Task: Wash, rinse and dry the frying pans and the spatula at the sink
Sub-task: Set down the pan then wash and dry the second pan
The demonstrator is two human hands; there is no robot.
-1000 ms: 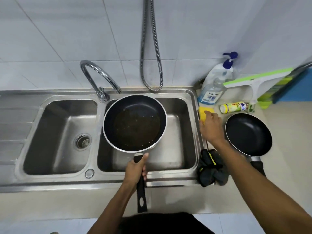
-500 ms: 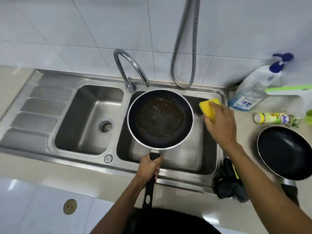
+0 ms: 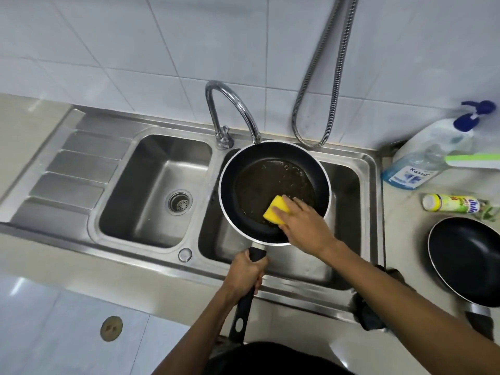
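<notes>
White wall tiles (image 3: 135, 50) back a steel double sink (image 3: 151, 147) set in a pale counter (image 3: 81, 269), with the tap (image 3: 232, 109) arching over the right-hand basin. Left hand (image 3: 244, 274) has its fingers wrapped tight round the black handle (image 3: 242, 312), holding the dirty frying pan (image 3: 259, 180) level above that basin, just under the spout; beyond these fingers the pan floor carries a brown greasy film. Right hand (image 3: 305, 228) holds the yellow sponge (image 3: 276, 211), fingers laid across its top and what looks like the thumb along its near edge, pressing it onto the pan floor at the side nearest the handle. Well out past the right wrist, on the counter, a second frying pan (image 3: 468, 263) waits. I see no spatula. By my reading the washing of the first pan is only beginning: grime covers most of the floor ahead of the fingertips, and no water runs. Next move, I judge, calls for firm circular scrubbing outward from the fingertips across the floor, the left grip bracing so the pan does not tip
</notes>
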